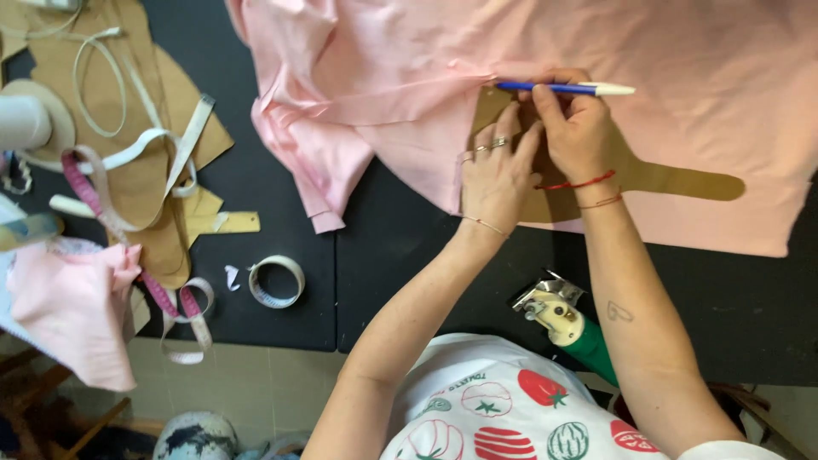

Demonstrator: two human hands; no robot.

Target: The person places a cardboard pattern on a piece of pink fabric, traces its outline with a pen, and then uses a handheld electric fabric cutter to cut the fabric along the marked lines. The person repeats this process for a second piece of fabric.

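Observation:
Pink fabric (682, 94) lies spread over a black table (400, 273). On it rests a brown cardboard pattern piece (673, 181) with a long tab pointing right. My left hand (498, 175) presses flat on the pattern and the fabric edge, fingers apart, rings on two fingers. My right hand (575, 128) grips a blue and white pen (562, 88), tip at the pattern's upper left edge. Red threads circle my right wrist.
More cardboard patterns (145, 153) lie at the left with a pink measuring tape (162, 294), white tape strips and a small tape roll (276, 281). Folded pink cloth (72, 307) hangs off the left edge. A green-handled electric cutter (567, 324) sits near the table's front.

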